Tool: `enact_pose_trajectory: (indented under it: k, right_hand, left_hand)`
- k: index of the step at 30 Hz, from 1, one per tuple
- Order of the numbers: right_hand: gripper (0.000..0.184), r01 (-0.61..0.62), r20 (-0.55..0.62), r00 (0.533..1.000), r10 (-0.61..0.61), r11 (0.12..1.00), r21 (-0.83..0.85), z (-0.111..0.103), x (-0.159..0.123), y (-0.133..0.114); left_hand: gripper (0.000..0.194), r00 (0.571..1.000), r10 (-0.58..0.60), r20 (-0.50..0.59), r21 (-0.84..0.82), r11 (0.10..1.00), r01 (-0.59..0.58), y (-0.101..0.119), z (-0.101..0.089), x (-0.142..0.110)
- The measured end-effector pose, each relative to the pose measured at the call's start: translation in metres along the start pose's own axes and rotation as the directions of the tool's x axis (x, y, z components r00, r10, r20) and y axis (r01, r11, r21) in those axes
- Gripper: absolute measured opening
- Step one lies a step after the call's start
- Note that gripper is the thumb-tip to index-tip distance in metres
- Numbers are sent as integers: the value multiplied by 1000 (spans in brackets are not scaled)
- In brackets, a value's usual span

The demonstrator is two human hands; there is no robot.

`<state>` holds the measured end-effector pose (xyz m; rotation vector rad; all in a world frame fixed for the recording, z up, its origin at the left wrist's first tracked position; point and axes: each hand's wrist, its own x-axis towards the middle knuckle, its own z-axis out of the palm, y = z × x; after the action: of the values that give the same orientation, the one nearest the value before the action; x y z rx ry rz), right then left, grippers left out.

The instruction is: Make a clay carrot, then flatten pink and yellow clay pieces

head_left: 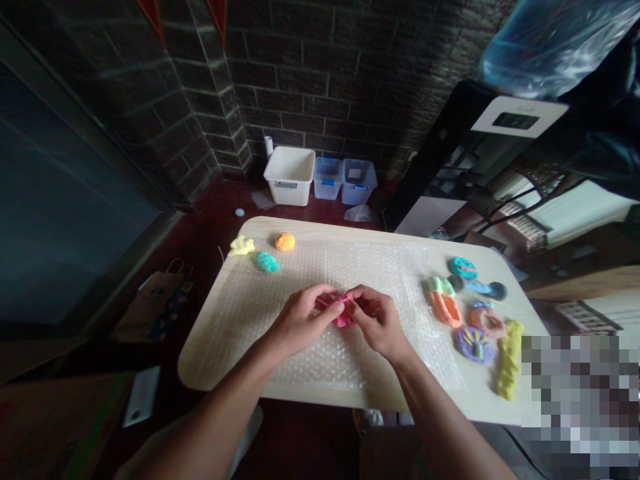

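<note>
Over the middle of the bubble wrap [310,360], my left hand [309,315] and my right hand [376,319] meet around a small piece of pink modelling clay [343,321]. Both hands pinch it between thumb and fingers, and the fingers hide part of it. Near the table's far left corner lie lumps of yellow clay [242,246], orange clay [285,241] and teal clay [267,262]. None of these three touches my hands.
Shaped clay pieces rest at the table's right: a blue disc [464,268], a dumbbell-like piece [480,287], an orange-and-green piece [445,303], a purple disc [474,345], a yellow strip [509,360]. Beyond the table [210,360] stand a white bin [290,177] and a water dispenser [445,147].
</note>
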<state>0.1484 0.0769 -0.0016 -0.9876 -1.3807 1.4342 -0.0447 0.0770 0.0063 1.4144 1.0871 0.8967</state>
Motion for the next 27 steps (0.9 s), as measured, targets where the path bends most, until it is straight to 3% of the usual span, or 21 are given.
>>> enact_pose_trajectory:
  k: [4,10,13,17,21,23,27]
  right_hand:
    - [26,-9,29,1000,8,1000,14,3,0,-3]
    - [33,-14,-60,998,14,1000,-5,15,-2,-3]
    - [29,-4,-54,999,4,1000,-1,17,-3,-4]
    - [28,-16,-72,997,22,997,75,16,-3,-4]
    - [27,-59,-38,997,69,974,219,14,-2,-1]
    - [27,-68,-31,997,77,970,234,13,-1,-1]
    - [26,-41,-89,995,54,988,147,12,1,-2]
  left_hand:
    - [25,1000,29,-10,-43,999,-29,4,-3,2]
    - [23,988,60,-145,136,990,-40,7,1,1]
    - [22,986,46,-163,133,991,-24,8,2,0]
    - [26,989,-31,-143,-64,998,23,10,3,1]
    - [29,988,-145,-61,-366,924,113,11,4,2]
    - [29,990,-127,-59,-334,937,101,10,5,2]
    - [28,997,11,-82,-92,996,-19,5,5,2]
